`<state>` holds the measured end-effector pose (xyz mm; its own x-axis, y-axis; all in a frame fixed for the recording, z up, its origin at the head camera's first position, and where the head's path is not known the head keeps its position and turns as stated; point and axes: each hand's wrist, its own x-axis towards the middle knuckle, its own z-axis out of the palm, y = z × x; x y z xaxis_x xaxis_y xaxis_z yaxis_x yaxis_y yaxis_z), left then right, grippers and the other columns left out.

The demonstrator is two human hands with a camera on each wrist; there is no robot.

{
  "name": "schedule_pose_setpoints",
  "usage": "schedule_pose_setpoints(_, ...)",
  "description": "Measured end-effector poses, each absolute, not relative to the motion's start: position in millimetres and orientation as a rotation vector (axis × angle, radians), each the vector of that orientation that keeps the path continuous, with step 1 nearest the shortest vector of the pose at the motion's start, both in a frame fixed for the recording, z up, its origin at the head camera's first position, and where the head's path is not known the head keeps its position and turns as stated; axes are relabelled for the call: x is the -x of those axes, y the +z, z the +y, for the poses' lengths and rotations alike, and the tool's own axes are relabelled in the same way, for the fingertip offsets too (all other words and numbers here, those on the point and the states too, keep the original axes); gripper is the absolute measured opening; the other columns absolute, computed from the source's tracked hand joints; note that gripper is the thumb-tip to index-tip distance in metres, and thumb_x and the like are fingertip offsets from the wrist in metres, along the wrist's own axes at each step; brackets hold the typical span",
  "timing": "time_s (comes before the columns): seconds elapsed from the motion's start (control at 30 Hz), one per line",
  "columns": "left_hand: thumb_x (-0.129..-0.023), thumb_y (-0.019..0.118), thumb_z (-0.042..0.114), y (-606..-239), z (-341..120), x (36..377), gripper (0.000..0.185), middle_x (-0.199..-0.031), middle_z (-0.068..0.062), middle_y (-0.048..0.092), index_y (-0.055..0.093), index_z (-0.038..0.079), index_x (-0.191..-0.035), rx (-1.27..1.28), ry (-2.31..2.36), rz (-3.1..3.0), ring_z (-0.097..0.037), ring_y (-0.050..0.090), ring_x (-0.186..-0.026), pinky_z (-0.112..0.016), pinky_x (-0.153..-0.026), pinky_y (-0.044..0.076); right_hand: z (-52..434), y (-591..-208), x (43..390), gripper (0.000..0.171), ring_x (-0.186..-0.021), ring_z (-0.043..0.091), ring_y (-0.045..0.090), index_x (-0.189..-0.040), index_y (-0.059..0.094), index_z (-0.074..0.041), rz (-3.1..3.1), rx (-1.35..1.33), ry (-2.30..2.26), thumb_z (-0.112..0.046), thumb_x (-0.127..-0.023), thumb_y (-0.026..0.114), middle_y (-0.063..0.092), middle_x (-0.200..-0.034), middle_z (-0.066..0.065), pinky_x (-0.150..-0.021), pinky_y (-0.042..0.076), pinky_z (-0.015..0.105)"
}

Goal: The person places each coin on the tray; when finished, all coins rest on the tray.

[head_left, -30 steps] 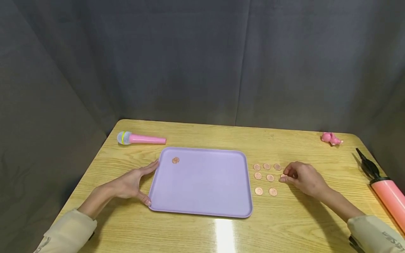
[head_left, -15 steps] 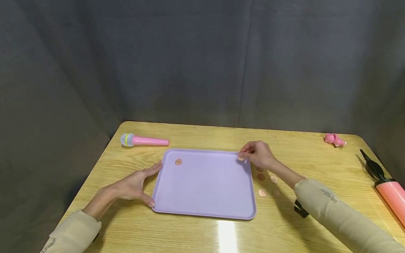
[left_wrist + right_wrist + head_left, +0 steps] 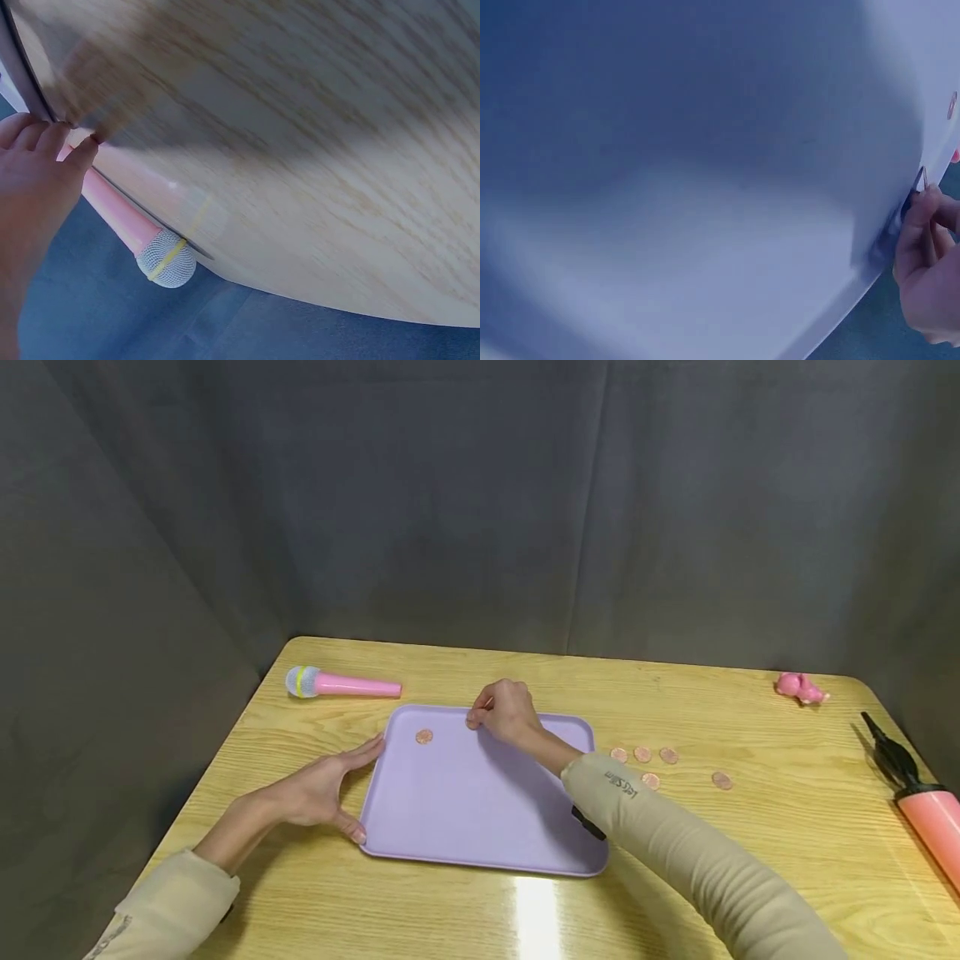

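Pink toy microphone lies beyond the left hand, near the table's far left corner. Left hand lies flat and relaxed on the table, grasping nothing, fingertips and thumb against the left rim of the purple tray. One coin on the tray sits just past the left fingertips, between the two hands. Right hand reaches across the tray's far edge, fingertips pinching a held coin just above the tray surface, to the right of the lying coin. Loose coins lie on the table right of the right forearm, off the tray. Pink toy figure and orange air pump sit well right of both hands.
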<state>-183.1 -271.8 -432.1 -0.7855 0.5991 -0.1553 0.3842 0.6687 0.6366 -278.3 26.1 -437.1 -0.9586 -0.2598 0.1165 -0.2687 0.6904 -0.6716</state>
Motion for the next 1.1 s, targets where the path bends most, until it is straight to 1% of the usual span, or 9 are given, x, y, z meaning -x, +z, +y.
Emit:
schedule_pose_setpoints(0.17, -0.052, 0.092, 0.042, -431, -271, 182, 0.131, -0.16, -0.015, 0.014, 0.021, -0.002, -0.153, -0.777, 0.846, 2.536, -0.036, 0.018, -0.144, -0.052, -0.115, 0.02, 23, -437, 275, 0.01, -0.063, 0.007, 0.063, -0.073, 0.074, -0.01, -2.86, -0.461, 1.101, -0.012, -0.081, 0.08, 0.07, -0.066, -0.005, -0.064, 0.051, 0.025)
schedule_pose_setpoints(0.27, -0.053, 0.092, 0.042, -432, -271, 181, 0.131, -0.16, -0.015, 0.014, 0.021, -0.003, -0.152, -0.773, 0.849, 2.534, -0.036, 0.018, -0.144, -0.052, -0.115, 0.02, 24, -437, 271, 0.009, -0.061, 0.006, 0.063, -0.074, 0.075, -0.011, -2.86, -0.496, 1.069, -0.012, -0.083, 0.078, 0.07, -0.067, -0.006, -0.061, 0.052, 0.023)
schedule_pose_setpoints(0.4, -0.053, 0.092, 0.041, -432, -270, 181, 0.13, -0.16, -0.016, 0.014, 0.021, -0.002, -0.152, -0.762, 0.848, 2.534, -0.037, 0.017, -0.144, -0.052, -0.115, 0.019, 25, -439, 268, 0.012, -0.06, 0.005, 0.061, -0.071, 0.075, -0.013, -2.851, -0.523, 0.986, -0.014, -0.082, 0.079, 0.069, -0.066, -0.007, -0.058, 0.051, 0.023)
schedule_pose_setpoints(0.57, -0.053, 0.092, 0.041, -431, -269, 182, 0.13, -0.159, -0.017, 0.013, 0.021, -0.003, -0.152, -0.755, 0.828, 2.534, -0.037, 0.016, -0.144, -0.052, -0.115, 0.019, 32, -440, 267, 0.01, -0.063, 0.006, 0.062, -0.073, 0.076, -0.013, -2.84, -0.53, 1.003, -0.016, -0.082, 0.079, 0.07, -0.069, -0.007, -0.057, 0.05, 0.021)
schedule_pose_setpoints(0.67, -0.054, 0.091, 0.042, -431, -267, 183, 0.129, -0.159, -0.017, 0.013, 0.021, -0.003, -0.152, -0.768, 0.818, 2.537, -0.037, 0.017, -0.144, -0.052, -0.115, 0.02, 47, -435, 265, 0.007, -0.067, 0.007, 0.064, -0.076, 0.076, -0.011, -2.823, -0.543, 1.016, -0.014, -0.082, 0.079, 0.071, -0.072, -0.005, -0.059, 0.05, 0.022)
schedule_pose_setpoints(0.77, -0.053, 0.092, 0.042, -431, -267, 184, 0.129, -0.159, -0.016, 0.014, 0.021, -0.002, -0.152, -0.767, 0.824, 2.539, -0.037, 0.017, -0.144, -0.052, -0.115, 0.02, 76, -426, 262, 0.005, -0.069, 0.01, 0.065, -0.079, 0.076, -0.01, -2.789, -0.576, 0.976, -0.013, -0.082, 0.079, 0.073, -0.075, -0.002, -0.061, 0.053, 0.026)
schedule_pose_setpoints(0.83, -0.053, 0.092, 0.042, -431, -268, 184, 0.129, -0.159, -0.016, 0.014, 0.022, -0.003, -0.152, -0.763, 0.829, 2.537, -0.037, 0.017, -0.144, -0.053, -0.115, 0.019, 105, -420, 259, 0.006, -0.067, 0.012, 0.066, -0.082, 0.076, -0.009, -2.78, -0.582, 0.915, -0.014, -0.082, 0.079, 0.073, -0.078, 0.001, -0.061, 0.053, 0.029)
schedule_pose_setpoints(1.0, -0.054, 0.091, 0.044, -433, -271, 184, 0.129, -0.16, -0.016, 0.014, 0.021, -0.002, -0.153, -0.769, 0.832, 2.531, -0.038, 0.017, -0.144, -0.054, -0.115, 0.019, 196, -411, 244, 0.016, -0.06, 0.012, 0.063, -0.09, 0.073, -0.006, -2.897, -0.536, 0.832, -0.02, -0.085, 0.077, 0.073, -0.085, 0.006, -0.054, 0.051, 0.029)
schedule_pose_setpoints(1.1, -0.054, 0.09, 0.045, -435, -272, 183, 0.129, -0.16, -0.016, 0.014, 0.021, -0.002, -0.153, -0.78, 0.838, 2.533, -0.038, 0.018, -0.144, -0.054, -0.115, 0.019, 249, -412, 230, 0.02, -0.055, 0.01, 0.058, -0.093, 0.071, -0.005, -2.999, -0.558, 0.811, -0.023, -0.086, 0.076, 0.07, -0.08, 0.003, -0.05, 0.046, 0.026)
